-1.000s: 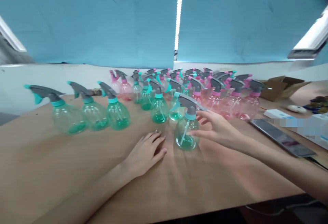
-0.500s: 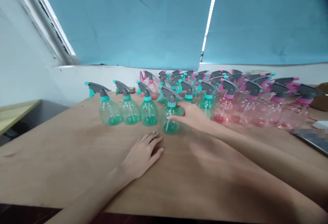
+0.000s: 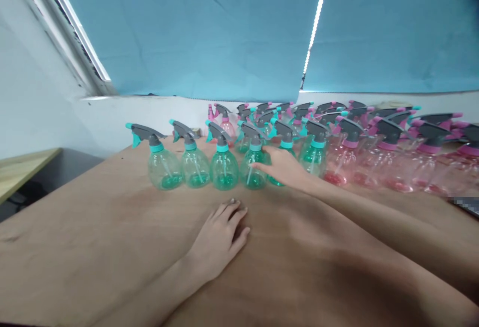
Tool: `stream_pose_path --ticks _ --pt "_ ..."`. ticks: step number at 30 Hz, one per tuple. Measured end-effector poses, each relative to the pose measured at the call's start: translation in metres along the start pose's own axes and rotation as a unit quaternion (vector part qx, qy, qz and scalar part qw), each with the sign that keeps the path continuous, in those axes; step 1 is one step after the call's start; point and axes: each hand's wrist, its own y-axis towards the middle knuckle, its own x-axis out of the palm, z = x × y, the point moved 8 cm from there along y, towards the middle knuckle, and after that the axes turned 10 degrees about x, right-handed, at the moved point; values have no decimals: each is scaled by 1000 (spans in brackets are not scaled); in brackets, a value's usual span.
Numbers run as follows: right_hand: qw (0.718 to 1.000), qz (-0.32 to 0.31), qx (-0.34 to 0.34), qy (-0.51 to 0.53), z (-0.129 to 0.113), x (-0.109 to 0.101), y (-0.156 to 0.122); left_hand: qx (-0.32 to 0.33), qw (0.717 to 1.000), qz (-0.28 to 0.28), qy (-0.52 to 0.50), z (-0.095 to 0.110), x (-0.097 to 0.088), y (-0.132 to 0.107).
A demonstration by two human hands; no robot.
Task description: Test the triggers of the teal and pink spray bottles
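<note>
My right hand (image 3: pixel 281 166) grips a green spray bottle (image 3: pixel 255 175) by its right side, thumb across the front; the fingers behind it are partly hidden. This bottle stands upright in the front row, its grey trigger head pointing left. Just left of it is another green spray bottle (image 3: pixel 224 171), and a further green spray bottle (image 3: pixel 314 155) shows right of my hand. My left hand (image 3: pixel 219 235) lies flat on the wooden table (image 3: pixel 93 247), fingers stretched out and holding nothing, a little in front of the row.
Farther left stand two green spray bottles, one at the row's end (image 3: pixel 164 170). Pink spray bottles (image 3: pixel 342 165) continue the row rightward, with several more crowded behind. A dark flat object (image 3: pixel 466 204) lies at the right edge. A blue blind (image 3: pixel 209 33) hangs behind.
My right hand has moved the green spray bottle back into line with the front row. My left hand stays flat on the table. The view has shifted slightly.
</note>
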Motion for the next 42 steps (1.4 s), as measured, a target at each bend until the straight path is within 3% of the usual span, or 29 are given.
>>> stream_pose_path --ticks 3,7,12,15,19,28,36,42 --pt "1000 5 5 8 1 -3 -2 3 1000 2 -3 0 0 0" --pt "999 15 -1 47 4 -23 -17 5 1000 -4 -1 0 1 0" --pt "998 54 23 29 32 -54 -39 11 1000 4 7 -2 1 3" --pt "997 72 34 -9 54 -62 -44 14 1000 -2 3 0 5 11" --pt "995 80 49 -32 72 -59 -41 25 1000 -11 -4 6 12 29" --pt "996 14 84 32 72 -38 -16 53 998 -8 -23 23 25 66" --pt "992 46 72 98 75 -27 -3 60 998 -2 -36 26 28 73" --pt "993 49 75 75 78 -27 -10 59 997 -5 -53 24 27 72"
